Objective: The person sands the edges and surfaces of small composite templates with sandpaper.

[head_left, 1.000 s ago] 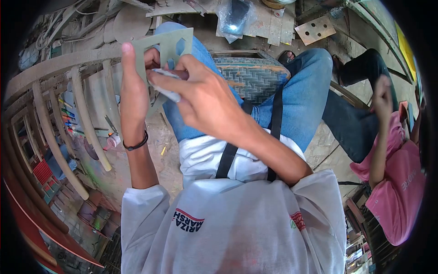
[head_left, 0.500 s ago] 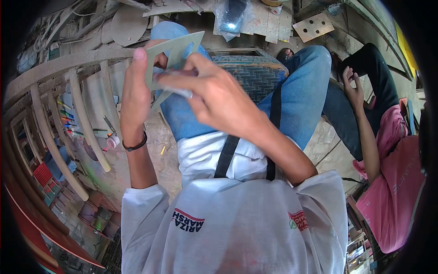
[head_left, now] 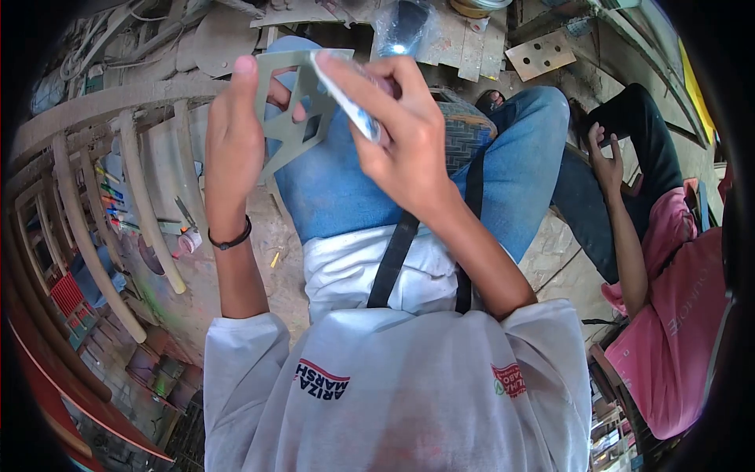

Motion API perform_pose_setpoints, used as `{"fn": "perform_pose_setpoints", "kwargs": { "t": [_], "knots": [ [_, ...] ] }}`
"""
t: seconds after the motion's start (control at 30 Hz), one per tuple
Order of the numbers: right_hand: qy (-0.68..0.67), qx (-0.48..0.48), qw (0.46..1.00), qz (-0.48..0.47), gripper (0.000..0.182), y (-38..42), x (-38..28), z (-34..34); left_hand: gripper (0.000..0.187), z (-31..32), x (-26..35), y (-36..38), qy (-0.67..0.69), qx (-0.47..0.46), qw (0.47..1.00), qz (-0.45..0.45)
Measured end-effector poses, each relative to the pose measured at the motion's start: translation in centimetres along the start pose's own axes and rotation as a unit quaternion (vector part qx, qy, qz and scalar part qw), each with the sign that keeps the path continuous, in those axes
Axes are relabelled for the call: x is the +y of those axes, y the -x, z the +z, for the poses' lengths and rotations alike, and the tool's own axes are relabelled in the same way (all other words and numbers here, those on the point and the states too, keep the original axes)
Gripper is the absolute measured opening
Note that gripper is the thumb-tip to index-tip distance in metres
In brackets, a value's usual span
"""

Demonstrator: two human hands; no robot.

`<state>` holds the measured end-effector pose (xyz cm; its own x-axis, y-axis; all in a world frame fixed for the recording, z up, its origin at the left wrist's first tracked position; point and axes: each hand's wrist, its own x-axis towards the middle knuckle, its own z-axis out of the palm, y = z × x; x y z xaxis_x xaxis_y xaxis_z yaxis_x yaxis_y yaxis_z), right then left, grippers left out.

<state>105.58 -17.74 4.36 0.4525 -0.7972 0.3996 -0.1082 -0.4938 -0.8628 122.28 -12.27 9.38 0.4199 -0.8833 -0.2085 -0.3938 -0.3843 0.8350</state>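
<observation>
My left hand grips a thin, flat grey-green panel along its left edge. The panel has several angular cut-outs, and fingertips show through them from behind. Held tilted above my left thigh, it faces up toward me. My right hand is closed on a folded white strip with blue marks, whose far end lies against the panel's upper right part. Motion blurs that end, and the strip's material cannot be made out.
A slatted wooden piece stands at my left. A person in a pink shirt sits at my right, one hand near the knee. Ahead lie a plastic-wrapped dark object, a board with holes and a tub.
My right hand has swung up and right, bringing the white strip from the panel's lower part to its upper right. The panel has turned to show more of its face.
</observation>
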Motion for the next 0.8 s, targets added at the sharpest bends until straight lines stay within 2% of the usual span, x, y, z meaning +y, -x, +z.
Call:
{"fn": "perform_pose_setpoints", "kwargs": {
  "t": [0.07,0.13,0.17,0.2,0.27,0.3,0.4,0.43,0.53,0.6,0.67,0.7,0.8],
  "knots": [
    [-0.001,0.023,1.000,-0.006,0.067,0.1,1.3,1.1,0.077,0.4,-0.1,-0.3,-0.006,0.010,1.000,0.008],
    [0.030,-0.077,0.996,-0.013,0.067,0.8,1.9,1.8,0.077,0.2,-0.4,-0.4,-0.016,0.022,1.000,0.015],
    [-0.035,-0.087,0.996,-0.002,0.069,1.3,2.1,1.7,0.078,-0.1,-0.7,-0.4,-0.018,0.026,0.999,0.023],
    [-0.035,-0.087,0.996,-0.003,0.069,0.9,1.8,1.8,0.078,-0.3,-0.8,-0.4,-0.018,0.030,0.999,0.030],
    [-0.075,0.000,0.996,0.045,0.070,0.2,1.3,1.7,0.079,-0.3,-0.7,-0.4,-0.015,0.020,0.999,0.025],
    [-0.074,-0.002,0.996,0.046,0.070,0.3,1.3,1.7,0.079,-0.2,-0.7,-0.3,-0.015,0.010,1.000,0.020],
    [-0.026,-0.113,0.993,-0.035,0.067,0.4,1.1,2.1,0.079,0.1,-1.2,-0.7,0.002,0.056,0.998,-0.008],
    [-0.079,-0.072,0.994,-0.016,0.067,0.5,0.9,2.2,0.079,0.0,-1.1,-0.7,0.002,0.057,0.998,-0.007],
    [-0.026,-0.021,0.999,0.029,0.066,-0.2,1.5,2.4,0.078,0.3,-0.6,-0.5,-0.019,0.021,0.999,0.020],
    [-0.033,-0.038,0.999,0.020,0.064,0.4,1.3,2.7,0.077,0.5,-0.4,-0.7,-0.050,0.071,0.996,0.014],
    [-0.059,-0.061,0.996,-0.010,0.065,0.4,0.7,2.4,0.077,0.5,-0.3,-0.8,-0.037,0.052,0.998,0.026],
    [-0.076,0.006,0.997,0.011,0.066,-0.1,1.1,2.6,0.078,0.4,-0.4,-0.8,-0.024,0.034,0.999,0.034],
    [-0.021,-0.049,0.999,0.011,0.066,0.0,1.8,2.9,0.079,-0.1,-0.8,-0.9,-0.076,0.030,0.997,-0.014]
  ]
}}
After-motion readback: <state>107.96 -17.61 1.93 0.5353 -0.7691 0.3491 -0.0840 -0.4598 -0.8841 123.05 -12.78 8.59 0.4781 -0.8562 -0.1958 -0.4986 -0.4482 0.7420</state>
